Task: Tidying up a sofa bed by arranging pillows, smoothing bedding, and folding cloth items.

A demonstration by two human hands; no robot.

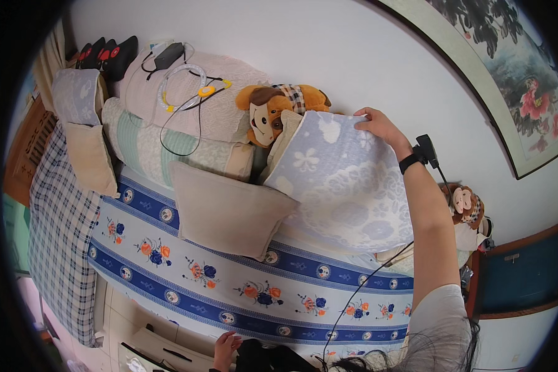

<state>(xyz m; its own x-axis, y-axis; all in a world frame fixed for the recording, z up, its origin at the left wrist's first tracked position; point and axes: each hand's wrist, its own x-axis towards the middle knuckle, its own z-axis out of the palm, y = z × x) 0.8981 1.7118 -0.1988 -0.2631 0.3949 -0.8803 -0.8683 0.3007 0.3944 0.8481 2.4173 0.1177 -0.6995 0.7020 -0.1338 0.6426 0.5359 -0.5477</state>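
My right hand (375, 124) pinches the top edge of a light blue and white patterned pillow towel (335, 176) near the wall. The towel drapes over a cushion, whose beige edge shows at its left. A black wrist strap with a small device and a cable is on my right forearm. Just left of the towel lies a brown plush dog (269, 121). A plain beige cushion (228, 209) leans below them on the flowered sofa cover (260, 293). My left hand (226, 346) rests low in the view beside the sofa's front edge, fingers loosely curled and apparently holding nothing.
A coiled clear tube with yellow fittings (182, 88) and a black power adapter (169, 56) lie on the pink lace cover (232, 93). A green striped bolster (167, 144) and checked cloth (65, 223) are at left. My cable (353, 295) hangs across the sofa.
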